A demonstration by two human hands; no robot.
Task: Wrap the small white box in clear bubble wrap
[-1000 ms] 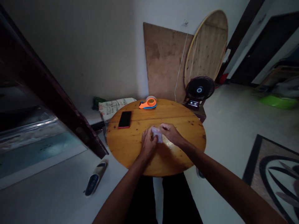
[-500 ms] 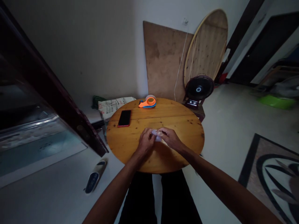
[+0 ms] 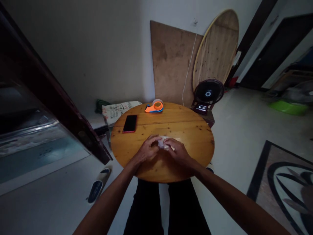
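A small, pale, translucent, crinkled piece that looks like plastic (image 3: 161, 143) is held between both hands, low over the middle of the round wooden table (image 3: 195, 133). My left hand (image 3: 148, 148) pinches its left side with thumb and forefinger. On the right, the bent fingers of my right hand (image 3: 178, 150) are closed on it and cover part of it. Beyond the hands, an orange and blue tape dispenser (image 3: 154, 107) with a roll of tape rests near the table's far edge. A dark-screened phone with a red edge (image 3: 130, 123) lies to the left.
A black fan (image 3: 208, 92) stands on a low stand behind the table's right side. A brown board (image 3: 171, 62) and a round wooden tabletop (image 3: 216, 49) lean against the wall. A printed sack (image 3: 117, 111) sits behind the left edge, and a slipper (image 3: 98, 186) lies on the floor.
My left hand has shifted slightly left and its fingers have straightened somewhat. My right hand has turned and moved a little lower, with its fingers now covering the piece's right side.
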